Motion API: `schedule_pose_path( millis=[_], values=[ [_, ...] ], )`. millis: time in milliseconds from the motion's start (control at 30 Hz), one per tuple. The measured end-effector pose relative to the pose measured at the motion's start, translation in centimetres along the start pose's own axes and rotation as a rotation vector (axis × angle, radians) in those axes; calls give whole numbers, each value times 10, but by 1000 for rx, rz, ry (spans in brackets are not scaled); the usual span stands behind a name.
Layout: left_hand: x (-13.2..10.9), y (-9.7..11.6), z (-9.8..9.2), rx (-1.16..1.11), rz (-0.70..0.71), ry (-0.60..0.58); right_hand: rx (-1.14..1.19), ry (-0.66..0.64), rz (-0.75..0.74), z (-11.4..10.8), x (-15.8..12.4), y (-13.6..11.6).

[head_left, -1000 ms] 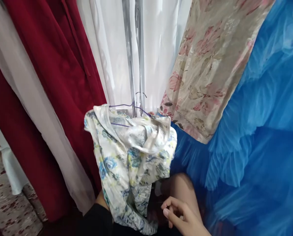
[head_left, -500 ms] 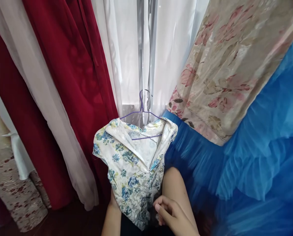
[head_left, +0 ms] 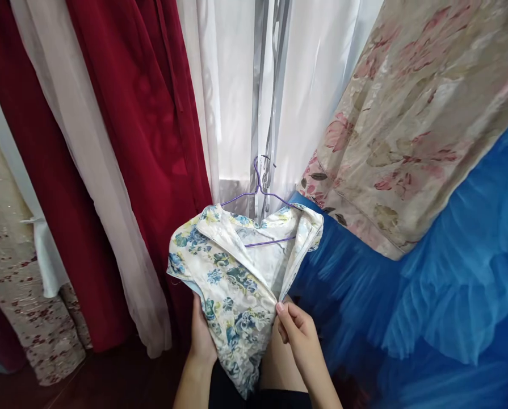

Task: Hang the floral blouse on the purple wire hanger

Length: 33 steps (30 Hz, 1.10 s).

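Observation:
A white garment (head_left: 232,284) with blue, green and yellow flowers hangs on a purple wire hanger (head_left: 259,184), its neckline open in a deep V. My right hand (head_left: 296,326) pinches the edge of the garment at the bottom of the V, thumb against fingers. At the garment's left side, my left hand (head_left: 202,332) supports it from the side and beneath; its fingers are hidden behind the cloth.
Dark red drapes (head_left: 145,102) and pale sheer cloth hang at the left. White fabric (head_left: 232,85) with grey ribbons hangs behind the hanger. At the right are a floral beige cloth (head_left: 402,130) and a ruffled blue skirt (head_left: 441,295).
My right hand has moved up from below and now grips the garment at the V. My left hand shows more beside the cloth. The view has shifted slightly, and the garment sits further right.

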<state>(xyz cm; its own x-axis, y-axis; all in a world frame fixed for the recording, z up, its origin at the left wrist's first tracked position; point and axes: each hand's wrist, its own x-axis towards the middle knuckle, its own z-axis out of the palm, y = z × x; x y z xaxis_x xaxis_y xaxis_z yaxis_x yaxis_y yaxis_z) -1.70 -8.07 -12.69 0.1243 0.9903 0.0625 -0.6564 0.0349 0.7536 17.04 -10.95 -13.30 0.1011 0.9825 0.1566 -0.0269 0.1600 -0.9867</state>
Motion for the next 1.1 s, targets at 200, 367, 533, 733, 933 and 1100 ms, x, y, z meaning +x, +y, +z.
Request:
schedule_pose_path(
  millis=[200,367,533,733,933,1100],
  values=[
    [-13,17,36,497,818,572,120,41,114,10,-12,0],
    [-22,5,43,1076,690,-50,114,-5,103,15,-18,-6],
    [-16,-13,42,1143,383,-250,91,-33,43,12,-24,-7],
    [-11,-14,31,1100,427,-240,18,-115,-1,-16,-21,-12],
    [-15,-19,42,1023,552,-253,-115,-243,-36,-21,-17,3],
    [-9,-20,50,969,718,-191,-37,-291,-6,-15,-15,14]
  ],
)
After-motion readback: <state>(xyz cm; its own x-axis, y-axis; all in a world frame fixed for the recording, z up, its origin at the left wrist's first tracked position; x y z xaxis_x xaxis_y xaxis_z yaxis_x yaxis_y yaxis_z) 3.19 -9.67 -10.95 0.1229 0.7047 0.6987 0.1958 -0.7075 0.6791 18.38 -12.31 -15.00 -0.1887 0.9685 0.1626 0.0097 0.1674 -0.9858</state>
